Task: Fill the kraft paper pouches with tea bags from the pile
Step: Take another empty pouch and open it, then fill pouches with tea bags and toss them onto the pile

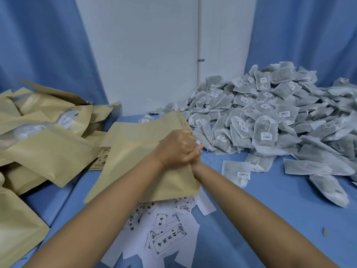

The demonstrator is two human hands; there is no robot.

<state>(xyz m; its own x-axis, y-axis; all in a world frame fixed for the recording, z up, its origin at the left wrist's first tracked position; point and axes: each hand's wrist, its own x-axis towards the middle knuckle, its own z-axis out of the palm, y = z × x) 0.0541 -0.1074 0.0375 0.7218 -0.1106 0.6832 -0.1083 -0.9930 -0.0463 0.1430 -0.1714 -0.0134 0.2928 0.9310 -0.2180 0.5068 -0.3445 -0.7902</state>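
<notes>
Nearest to you, white paper labels with black printed characters lie scattered on the blue table cover; some overlap each other, and the far ones go under the lower edge of a pouch. Your two forearms come in from the bottom corners and meet above them. Your left hand has its fingers curled over the upper right corner of a flat brown kraft paper pouch; it holds this pouch tilted, with the lower edge above the labels. Your right hand is pressed against the left one at the top of the pouch; most of it is hidden, a small white piece shows beside its fingers, and I cannot tell if it holds something or not. Behind the pouch, a little to the left, a stack of flat kraft pouches lies on the cover; further left, a heap of puffed kraft pouches with clear windows spreads to the frame edge. On the right, one single grey-white tea bag with a barcode tag lies just beside your right forearm; behind it the big pile of grey-white tea bags rises toward the corner. At the back stand a white wall panel and blue curtains.
</notes>
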